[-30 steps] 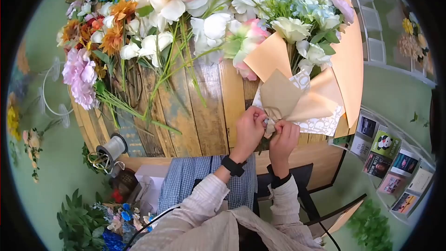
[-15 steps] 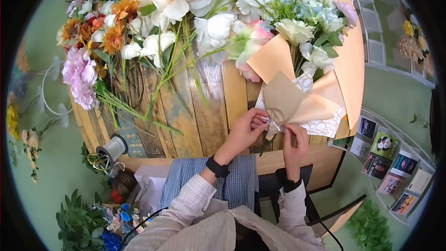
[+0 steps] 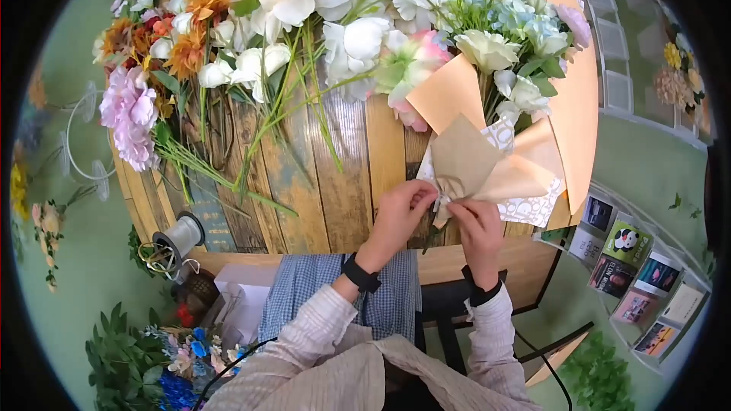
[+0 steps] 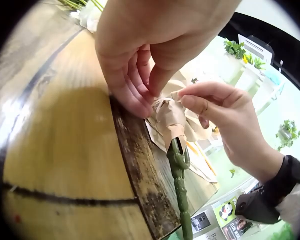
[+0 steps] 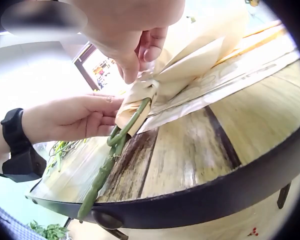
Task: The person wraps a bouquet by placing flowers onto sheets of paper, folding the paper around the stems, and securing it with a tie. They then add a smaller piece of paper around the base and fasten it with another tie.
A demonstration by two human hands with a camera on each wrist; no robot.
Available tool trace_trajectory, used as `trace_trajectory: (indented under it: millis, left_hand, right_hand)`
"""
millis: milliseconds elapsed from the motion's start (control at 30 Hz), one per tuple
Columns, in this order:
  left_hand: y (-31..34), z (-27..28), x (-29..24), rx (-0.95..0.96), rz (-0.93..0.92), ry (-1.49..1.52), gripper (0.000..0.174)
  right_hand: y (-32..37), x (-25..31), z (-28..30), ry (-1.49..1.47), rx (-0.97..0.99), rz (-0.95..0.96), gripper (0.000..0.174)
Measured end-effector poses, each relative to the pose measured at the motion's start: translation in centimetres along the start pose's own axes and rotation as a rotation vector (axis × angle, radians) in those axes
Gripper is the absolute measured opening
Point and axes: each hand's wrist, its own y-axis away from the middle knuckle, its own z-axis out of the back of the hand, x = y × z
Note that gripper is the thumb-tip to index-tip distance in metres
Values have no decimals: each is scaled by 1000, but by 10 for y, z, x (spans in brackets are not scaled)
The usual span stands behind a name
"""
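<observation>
A bouquet wrapped in tan paper [image 3: 461, 156] lies at the table's right front, its white and pale blue flowers [image 3: 487, 52] pointing away. Thin ribbon or string circles the gathered neck [image 4: 170, 112]. My left hand [image 3: 400, 213] pinches at the left side of this tie, fingertips curled. From the right, my right hand [image 3: 478, 232] pinches at the tie between thumb and forefinger, close to the left fingertips. Green stems [image 5: 102, 175] stick out below the paper, over the table edge. What exactly each fingertip pinches is too small to tell.
Loose white and pink flowers [image 3: 354, 49] and orange ones [image 3: 205, 4] cover the table's back and left. A ribbon spool [image 3: 181, 236] is at the left front edge. Peach paper sheets [image 3: 575, 106] lie under the bouquet. A booklet rack [image 3: 636, 274] stands at the right.
Both hands were together at the neck, then drew slightly apart with a thin strand between them. Now the fingertips are close together again at the tie.
</observation>
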Motion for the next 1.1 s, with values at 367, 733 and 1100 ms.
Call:
trace_trajectory:
  millis: [367, 733, 1100]
  left_hand:
    - [3, 5, -2, -61, -66, -95, 12]
    - [10, 6, -7, -94, -146, -133, 10]
    - [12, 11, 2, 64, 150, 132, 14]
  right_hand:
    - [-9, 8, -14, 40, 33, 84, 28]
    - [-12, 20, -18, 43, -31, -29, 20]
    - [-10, 18, -16, 33, -4, 8, 25]
